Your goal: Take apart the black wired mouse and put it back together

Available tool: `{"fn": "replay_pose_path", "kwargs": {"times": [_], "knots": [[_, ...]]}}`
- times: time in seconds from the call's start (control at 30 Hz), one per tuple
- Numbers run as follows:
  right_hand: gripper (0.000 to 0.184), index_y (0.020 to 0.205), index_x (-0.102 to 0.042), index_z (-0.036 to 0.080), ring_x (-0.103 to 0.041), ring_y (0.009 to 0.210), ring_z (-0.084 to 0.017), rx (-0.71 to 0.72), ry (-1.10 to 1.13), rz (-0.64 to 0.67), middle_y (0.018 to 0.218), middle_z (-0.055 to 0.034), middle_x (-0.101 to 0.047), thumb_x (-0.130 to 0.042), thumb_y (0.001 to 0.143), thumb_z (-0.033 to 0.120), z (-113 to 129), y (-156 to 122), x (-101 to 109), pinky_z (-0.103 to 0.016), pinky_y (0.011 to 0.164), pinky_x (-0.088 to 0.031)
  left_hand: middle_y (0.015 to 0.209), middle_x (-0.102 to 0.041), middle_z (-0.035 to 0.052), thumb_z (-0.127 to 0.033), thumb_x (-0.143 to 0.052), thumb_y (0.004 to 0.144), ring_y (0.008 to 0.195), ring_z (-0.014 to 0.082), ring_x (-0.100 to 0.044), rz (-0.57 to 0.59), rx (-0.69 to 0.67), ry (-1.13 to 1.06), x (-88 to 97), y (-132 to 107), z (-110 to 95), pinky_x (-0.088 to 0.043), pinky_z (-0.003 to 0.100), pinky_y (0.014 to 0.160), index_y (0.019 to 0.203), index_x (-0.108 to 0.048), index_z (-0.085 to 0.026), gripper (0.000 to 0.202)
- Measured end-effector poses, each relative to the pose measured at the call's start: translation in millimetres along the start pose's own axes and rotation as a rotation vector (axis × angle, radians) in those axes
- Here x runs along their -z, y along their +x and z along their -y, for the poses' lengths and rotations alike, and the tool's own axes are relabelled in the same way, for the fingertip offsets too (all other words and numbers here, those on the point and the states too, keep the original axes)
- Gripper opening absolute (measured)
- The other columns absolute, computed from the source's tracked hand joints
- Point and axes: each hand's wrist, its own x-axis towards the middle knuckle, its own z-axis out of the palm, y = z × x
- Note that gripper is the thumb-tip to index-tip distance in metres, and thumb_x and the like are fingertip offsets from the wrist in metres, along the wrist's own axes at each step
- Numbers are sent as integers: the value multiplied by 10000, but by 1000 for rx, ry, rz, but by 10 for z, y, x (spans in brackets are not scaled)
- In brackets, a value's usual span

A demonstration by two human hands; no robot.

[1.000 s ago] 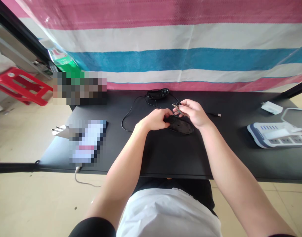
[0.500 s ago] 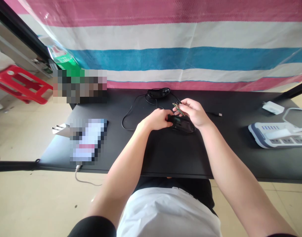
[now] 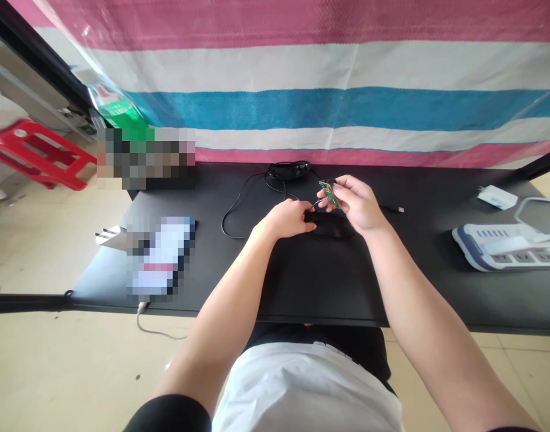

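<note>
Between the thumb and fingers of my right hand is a small green circuit board, raised a little above the table. My left hand grips the left end of a black mouse shell lying on the black table. A thin dark cable runs between the board and the shell near my left fingertips. Farther back, another black mouse part rests with a cord looped around it.
A USB plug lies right of my right hand. A power strip and white charger are at the right. On the left are a blurred phone, a plug adapter and a green-labelled bottle. A striped sheet hangs behind.
My right hand has turned the circuit board so its green face shows more, and lifted it slightly. The mouse shell has tilted a little under my left hand.
</note>
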Motion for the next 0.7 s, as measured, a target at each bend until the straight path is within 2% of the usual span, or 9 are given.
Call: {"fn": "replay_pose_path", "kwargs": {"times": [0.1,0.2,0.37,0.53,0.63,0.7], "knots": [[372,828,-582,222,-649,611,-120,7,19,-8,788,-5,-717,-781,719,517,-1,2,2,-250,552,-489,802,-687,60,-453,-637,812,749,238,-642,-26,45,42,-19,4,-18,-417,310,642,1096,-662,-190,388],[348,830,-565,230,-647,619,-124,4,24,-16,794,-2,-714,-754,742,508,11,-1,7,-254,547,-474,803,-685,53,-480,-628,810,747,231,-642,-65,45,20,-12,-6,-26,-413,304,641,1130,-658,-195,429],[319,827,-546,237,-639,613,-138,-13,51,-20,783,-4,-714,-721,757,495,36,-7,28,-269,539,-443,698,-628,1,-472,-657,773,642,170,-575,-194,5,-102,41,-35,-8,-392,290,633,1039,-696,-182,395],[256,798,-569,229,-606,584,-134,-44,112,-33,753,-15,-713,-703,743,439,32,-3,21,-275,524,-422,673,-579,-24,-464,-647,808,605,119,-521,-303,-61,-216,23,-33,-11,-376,262,632,971,-712,-175,337],[250,801,-568,231,-578,559,-131,-77,129,-25,749,-17,-712,-692,735,437,4,12,1,-282,514,-415,627,-532,-49,-370,-620,844,578,104,-499,-346,-87,-239,-14,-27,-32,-375,249,630,1097,-687,-170,330],[267,815,-561,231,-563,546,-126,-98,130,-6,752,-17,-707,-688,745,455,-22,25,-11,-283,510,-415,612,-516,-64,-342,-622,849,567,103,-499,-378,-86,-251,-35,-27,-44,-383,244,632,1254,-618,-165,442]]}}
